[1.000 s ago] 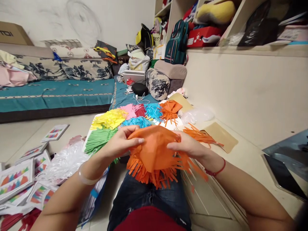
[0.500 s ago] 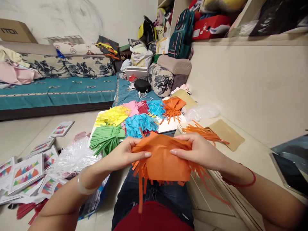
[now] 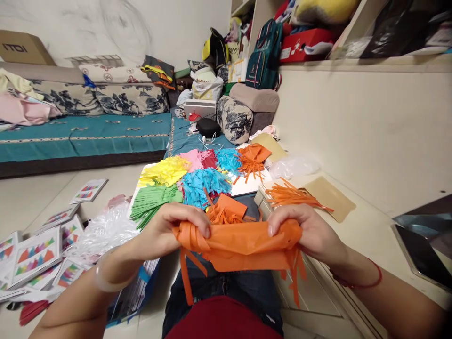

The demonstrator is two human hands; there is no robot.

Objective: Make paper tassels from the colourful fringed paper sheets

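An orange fringed tissue paper (image 3: 240,247) is stretched sideways above my lap, its upper edge bunched and its strips hanging at both ends. My left hand (image 3: 176,230) grips its left end, thumb on top. The right end is pinched in my right hand (image 3: 303,230). Just behind the held paper, another orange fringed piece (image 3: 229,209) lies on my lap. Beyond it, blue (image 3: 205,184), green (image 3: 155,202) and yellow (image 3: 165,170) fringed bundles rest on a white board (image 3: 247,184).
Orange strips (image 3: 293,194) lie on the cabinet top at the right, by a brown sheet (image 3: 330,197). Farther right is a phone (image 3: 420,254). White shredded plastic (image 3: 106,230) and printed packets (image 3: 37,254) cover the floor at left. A teal sofa (image 3: 84,136) stands behind.
Both hands have moved apart and slightly lower, pulling the orange paper wider and folding its upper edge into a bunched band. The orange piece behind it is now exposed.
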